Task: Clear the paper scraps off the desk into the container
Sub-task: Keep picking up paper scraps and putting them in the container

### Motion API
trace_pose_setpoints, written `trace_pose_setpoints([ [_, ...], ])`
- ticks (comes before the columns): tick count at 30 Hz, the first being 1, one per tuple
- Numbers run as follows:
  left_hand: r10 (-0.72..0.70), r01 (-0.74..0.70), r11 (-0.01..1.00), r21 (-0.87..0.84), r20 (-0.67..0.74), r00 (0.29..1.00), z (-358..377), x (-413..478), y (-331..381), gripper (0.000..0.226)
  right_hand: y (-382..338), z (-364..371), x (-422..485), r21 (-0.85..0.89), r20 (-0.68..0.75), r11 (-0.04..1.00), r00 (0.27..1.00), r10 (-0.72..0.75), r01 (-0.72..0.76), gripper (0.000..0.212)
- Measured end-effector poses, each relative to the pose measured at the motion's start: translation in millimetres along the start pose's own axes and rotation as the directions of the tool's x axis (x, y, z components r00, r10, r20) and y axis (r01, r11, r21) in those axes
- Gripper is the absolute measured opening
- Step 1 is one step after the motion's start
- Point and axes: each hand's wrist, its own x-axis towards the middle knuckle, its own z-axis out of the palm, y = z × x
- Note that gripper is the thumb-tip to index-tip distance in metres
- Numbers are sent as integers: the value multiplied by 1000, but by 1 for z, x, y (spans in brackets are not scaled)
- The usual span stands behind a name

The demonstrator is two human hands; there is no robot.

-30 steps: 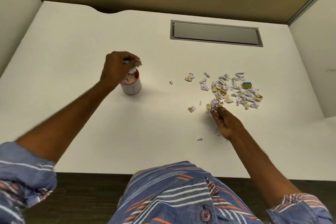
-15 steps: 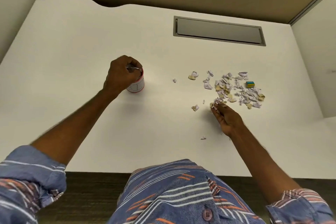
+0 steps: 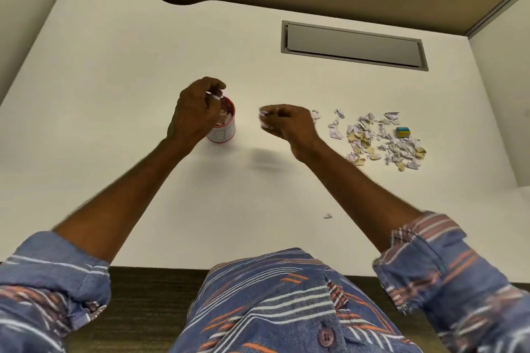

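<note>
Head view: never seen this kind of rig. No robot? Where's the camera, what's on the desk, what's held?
No machine: a person works with bare hands; the one camera sits on their head, looking forward and down. The left hand is over the mouth of a small red-rimmed container, pinching a few paper scraps. The right hand is raised between the container and the scrap pile, fingers curled on more scraps. On the white desk lie that pile, a small blue-and-yellow block at its edge, one stray scrap nearer the person, and a grey recessed panel at the back.
</note>
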Motion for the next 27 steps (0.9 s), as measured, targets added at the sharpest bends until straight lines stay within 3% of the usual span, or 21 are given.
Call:
trace_pose_setpoints([
  [3,-13,13,1000,-1,21,1000,-3,1,1,35,-12,35,13,-210,58,975,996,-61,71,18],
  [7,-51,50,998,-47,-6,999,-11,3,0,37,-20,71,30,-474,77,866,987,-138,158,15],
  [12,-76,72,993,-92,-47,996,-15,3,-7,33,-32,93,36,-600,119,783,986,-116,165,13],
  [19,-86,79,992,-99,-73,994,-13,5,-8,21,-41,86,36,-603,222,781,974,-32,164,21],
  [22,-75,69,994,-85,-72,995,-13,6,-7,18,-40,81,38,-609,215,770,974,-72,191,34],
  [27,-88,76,991,-109,-111,990,-19,11,-12,16,-36,79,35,-560,192,786,964,-185,262,24],
])
